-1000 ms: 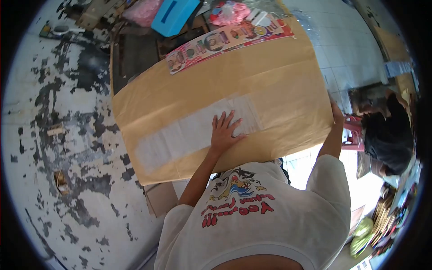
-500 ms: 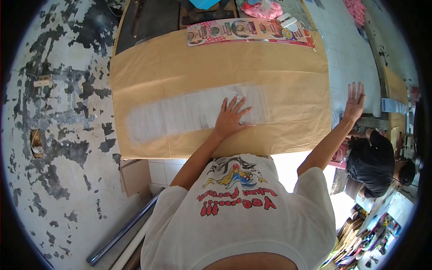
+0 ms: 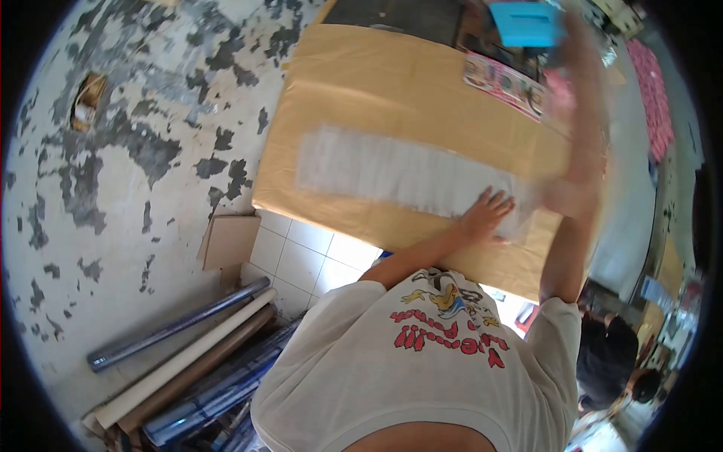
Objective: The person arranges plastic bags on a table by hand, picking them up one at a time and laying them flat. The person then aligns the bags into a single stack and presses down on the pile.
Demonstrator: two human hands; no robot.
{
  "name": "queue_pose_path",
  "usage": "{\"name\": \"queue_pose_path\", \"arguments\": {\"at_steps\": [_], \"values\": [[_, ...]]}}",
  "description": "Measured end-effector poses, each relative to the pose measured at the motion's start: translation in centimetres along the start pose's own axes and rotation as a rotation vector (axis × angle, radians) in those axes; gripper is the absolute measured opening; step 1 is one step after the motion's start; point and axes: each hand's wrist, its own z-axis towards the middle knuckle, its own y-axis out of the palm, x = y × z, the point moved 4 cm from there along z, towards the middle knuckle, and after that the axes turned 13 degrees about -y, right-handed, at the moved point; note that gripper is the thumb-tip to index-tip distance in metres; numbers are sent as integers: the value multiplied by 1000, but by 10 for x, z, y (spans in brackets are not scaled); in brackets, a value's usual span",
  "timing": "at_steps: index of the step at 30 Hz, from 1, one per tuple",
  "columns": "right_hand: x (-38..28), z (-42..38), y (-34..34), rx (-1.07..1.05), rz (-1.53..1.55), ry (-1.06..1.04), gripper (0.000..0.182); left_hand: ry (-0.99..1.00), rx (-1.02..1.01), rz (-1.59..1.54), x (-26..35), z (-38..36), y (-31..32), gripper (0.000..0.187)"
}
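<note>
A long whitish, translucent strip, like thin plastic sheets (image 3: 392,169), lies across brown paper (image 3: 361,83) covering the table. Near the strip's right end my left hand (image 3: 488,215) rests flat, its fingers apart, with nothing in it. My right forearm reaches over the right side of the table. Motion smears my right hand (image 3: 561,196) beside the strip's right end, so its fingers and anything in them cannot be made out. A blurred skin-coloured streak runs upward from there towards a blue object (image 3: 523,24).
At the table's far side lies a printed strip (image 3: 504,81). Several long rolls (image 3: 188,354) lean at lower left, near a brown board (image 3: 232,241). A peeling wall (image 3: 143,151) stands left. Another person in dark clothes (image 3: 606,361) sits at lower right.
The view has turned, shifting the table right and tilting it. My left hand now lies nearer the strip's right end. My right hand has swung from beyond the table's edge to above it.
</note>
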Motion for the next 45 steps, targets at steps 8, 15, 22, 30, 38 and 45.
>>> {"name": "queue_pose_path", "arguments": {"at_steps": [8, 15, 22, 30, 38, 45], "values": [[-257, -42, 282, -336, 553, -597, 108, 20, 51, 254, 0, 3, 7, 91], [-273, -150, 417, -790, 371, -738, 104, 42, 99, 273, -3, -2, -8, 88], [-262, -164, 427, -637, 412, -748, 95, 114, -40, 255, 20, -26, 6, 79], [-257, -174, 430, -457, 496, -721, 94, 391, -446, 124, 48, -60, 35, 78], [-259, -175, 433, -563, 356, -725, 94, 63, 67, 100, 32, 32, 8, 91], [-285, -194, 442, -743, 272, -469, 84, 81, -23, 94, 37, 34, 6, 86]]}}
